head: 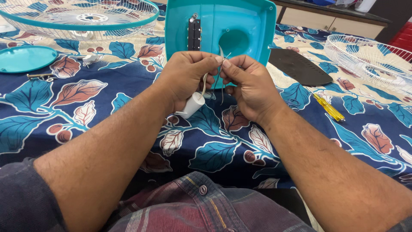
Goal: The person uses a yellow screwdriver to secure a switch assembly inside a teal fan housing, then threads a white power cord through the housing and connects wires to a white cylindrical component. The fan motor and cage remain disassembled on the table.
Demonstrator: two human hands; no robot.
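Note:
My left hand (184,77) and my right hand (251,88) meet over the middle of the table, fingertips pinched together on thin grey wires (219,73). The wires run down to a small white cylinder (192,105) that hangs below my left palm. Just behind my hands stands a teal plastic fan base (253,25), tilted up, with a black block (194,34) screwed to it and a round hole in its middle.
A leaf-patterned blue cloth (107,107) covers the table. A teal-rimmed wire fan guard (81,17) lies at the back left, a teal round cap (25,58) and bolts (40,76) at the left. A black plate (298,64), a yellow screwdriver (328,107) and a white wire guard (373,60) lie right.

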